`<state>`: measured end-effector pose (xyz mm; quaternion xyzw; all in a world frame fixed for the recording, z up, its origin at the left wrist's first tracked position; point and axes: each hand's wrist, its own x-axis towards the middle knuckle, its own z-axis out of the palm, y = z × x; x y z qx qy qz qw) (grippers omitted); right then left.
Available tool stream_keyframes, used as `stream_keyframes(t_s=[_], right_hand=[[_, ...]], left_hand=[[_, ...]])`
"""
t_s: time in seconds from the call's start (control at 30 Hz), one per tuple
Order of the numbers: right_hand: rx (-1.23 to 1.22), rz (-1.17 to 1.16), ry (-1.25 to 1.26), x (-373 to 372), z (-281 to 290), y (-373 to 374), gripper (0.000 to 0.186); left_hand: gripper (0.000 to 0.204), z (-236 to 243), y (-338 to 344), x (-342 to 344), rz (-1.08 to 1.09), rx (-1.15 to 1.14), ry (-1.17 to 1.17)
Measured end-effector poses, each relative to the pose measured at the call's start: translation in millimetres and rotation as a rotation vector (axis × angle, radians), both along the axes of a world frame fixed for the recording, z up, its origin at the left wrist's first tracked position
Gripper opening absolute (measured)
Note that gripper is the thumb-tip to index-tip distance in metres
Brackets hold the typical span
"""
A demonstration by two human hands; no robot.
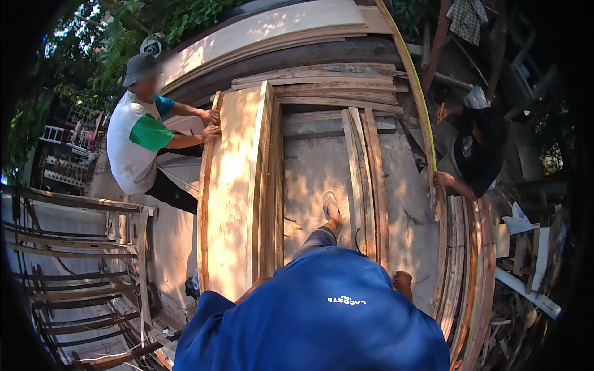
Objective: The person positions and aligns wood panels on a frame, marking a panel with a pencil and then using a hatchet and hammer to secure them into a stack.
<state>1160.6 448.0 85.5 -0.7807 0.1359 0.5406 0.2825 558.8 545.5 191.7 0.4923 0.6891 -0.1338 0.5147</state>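
A long panel with wooden rails [232, 185] lies left of centre. A sliver of skin [249, 289] from my left arm or hand shows beside it at my blue shirt's edge; its fingers are hidden. My right hand [402, 283] is partly visible at the shirt's right edge, near loose boards [371, 185]; its grip is unclear. A co-worker in a bucket hat [139, 142] has both hands on the panel's left rail. Another in dark clothing [479, 148] holds an orange pencil-like item and touches a long board with a yellow tape [414, 74] along it.
Stacked sheets [260, 25] and planks [315, 83] lie across the back. A slatted wooden frame [80, 247] is at left. More long boards [470, 260], a white pipe [526, 294] and scraps are at right. My sandalled foot [331, 207] stands on concrete [309, 161].
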Motion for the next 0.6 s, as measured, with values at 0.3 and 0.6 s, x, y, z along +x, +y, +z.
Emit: stream_keyframes(t_s=[0.3,0.6], right_hand=[[0.241,0.423,-0.07,-24.9,13.5,205.5,0.011],[0.285,0.347,-0.008,34.2,9.1,486.2,0.015]], left_hand=[[0.055,1.6,362.9,50.8,0.277,0.281,-0.183],[0.067,55.6,580.0,124.1,0.201,0.535,-0.235]])
